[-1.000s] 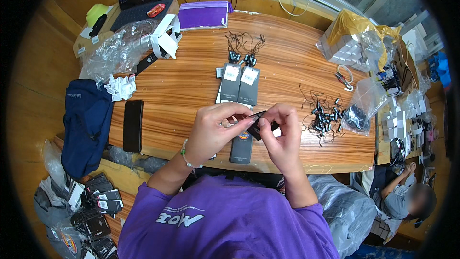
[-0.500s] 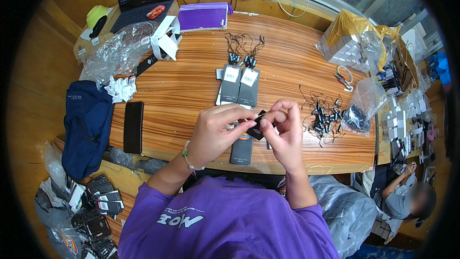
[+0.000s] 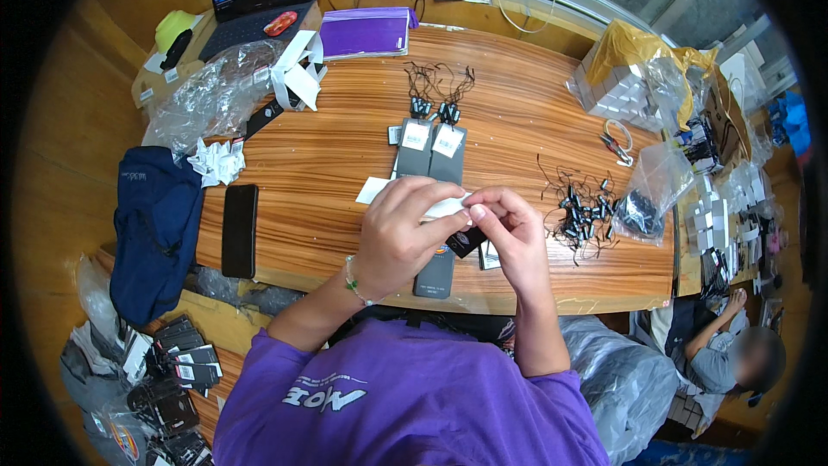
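Note:
My left hand [image 3: 398, 229] is closed over the grey tags, pinching a white paper strip [image 3: 443, 207] between thumb and fingers. A white paper corner [image 3: 372, 190] juts out beyond its knuckles; whether it belongs to the same strip is hidden. Opposite, my right hand [image 3: 511, 229] is closed too, its fingertips meeting at the strip's right end. A small black tag [image 3: 466, 242] hangs tilted beneath those fingertips, seemingly held there. Under the hands lies a grey card tag [image 3: 435, 274], partly covered. Two grey tags with white labels [image 3: 416, 135] and black cords lie farther back.
Loose black cords [image 3: 582, 211] are heaped right of my hands, beside a clear plastic bag [image 3: 653, 190]. Pliers [image 3: 617, 147] lie behind them. At left are a phone [image 3: 240, 231], a navy bag [image 3: 155, 233] and crumpled paper [image 3: 217, 160]. Another person [image 3: 729, 345] sits at far right.
The white strip has come into sight between my hands, and a white corner now shows left of my left hand. The black tag has dropped slightly lower.

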The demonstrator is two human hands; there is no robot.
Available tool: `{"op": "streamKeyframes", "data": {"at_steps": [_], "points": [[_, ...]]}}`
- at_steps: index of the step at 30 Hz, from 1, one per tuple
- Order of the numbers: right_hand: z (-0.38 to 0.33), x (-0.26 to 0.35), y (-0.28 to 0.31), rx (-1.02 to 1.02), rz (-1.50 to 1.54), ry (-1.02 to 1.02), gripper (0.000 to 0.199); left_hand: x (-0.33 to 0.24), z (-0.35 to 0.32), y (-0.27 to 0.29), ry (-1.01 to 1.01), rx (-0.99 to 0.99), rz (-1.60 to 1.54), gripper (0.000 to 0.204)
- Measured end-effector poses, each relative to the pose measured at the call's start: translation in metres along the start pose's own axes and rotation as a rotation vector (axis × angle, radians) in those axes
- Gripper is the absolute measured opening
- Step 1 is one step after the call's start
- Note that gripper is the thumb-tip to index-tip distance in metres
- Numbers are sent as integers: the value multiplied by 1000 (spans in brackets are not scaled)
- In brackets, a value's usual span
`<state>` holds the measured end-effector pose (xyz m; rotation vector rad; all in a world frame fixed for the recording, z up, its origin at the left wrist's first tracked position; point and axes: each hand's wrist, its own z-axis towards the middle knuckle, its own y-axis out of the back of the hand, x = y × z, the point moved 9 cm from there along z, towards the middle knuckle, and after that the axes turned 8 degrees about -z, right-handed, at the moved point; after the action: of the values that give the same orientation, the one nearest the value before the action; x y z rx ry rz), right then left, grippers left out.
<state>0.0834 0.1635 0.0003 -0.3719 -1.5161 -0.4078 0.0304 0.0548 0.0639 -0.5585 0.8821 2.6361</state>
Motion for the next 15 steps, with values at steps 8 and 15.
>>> {"op": "streamKeyframes", "data": {"at_steps": [8, 15], "points": [[9, 1, 46, -352, 372, 245, 8, 3, -8, -7, 7, -4, -6, 21], [25, 13, 33, 96, 797, 304, 13, 26, -17, -6, 158, -46, -19, 14]]}}
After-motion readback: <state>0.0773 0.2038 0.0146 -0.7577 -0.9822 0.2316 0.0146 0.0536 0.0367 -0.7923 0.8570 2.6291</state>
